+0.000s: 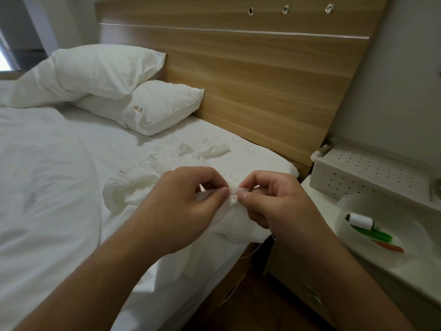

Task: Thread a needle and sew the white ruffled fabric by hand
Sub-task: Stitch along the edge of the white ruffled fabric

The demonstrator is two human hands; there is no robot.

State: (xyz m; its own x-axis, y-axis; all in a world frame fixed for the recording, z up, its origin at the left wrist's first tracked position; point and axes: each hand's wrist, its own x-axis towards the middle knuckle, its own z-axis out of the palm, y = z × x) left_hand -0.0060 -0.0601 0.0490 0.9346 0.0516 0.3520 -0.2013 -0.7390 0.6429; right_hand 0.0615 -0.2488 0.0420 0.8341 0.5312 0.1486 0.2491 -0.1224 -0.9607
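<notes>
A view is given from above, looking down at two bare hands working at the edge of a bed point(59, 187) made up in white. The white ruffled fabric point(133, 187) is spread across the mattress near the bedside, with one gathered edge lifted between the hands. That edge is pinched by the left hand point(188, 199) between thumb and forefinger, and by the right hand point(269, 199) just beside it, the two pinches almost touching. No needle can be made out; it may be hidden in the right fingers. A thin thread point(248, 253) is seen hanging below the fabric, past the mattress edge.

Sewing is judged to be the step in hand, the threading apparently done, since thread already trails from the cloth. The next move is thought to call for a steady hold on the fold by the left hand while the needle is pushed or drawn through by the right, with the thread kept free of tangles.

To the right, on a bedside table point(393, 273), a clear round container point(381, 232) is seen holding a white thread spool point(360, 220), a green tool point(374, 234) and an orange one point(389, 246). Two white pillows point(119, 91) lie against a wooden headboard point(262, 68).
</notes>
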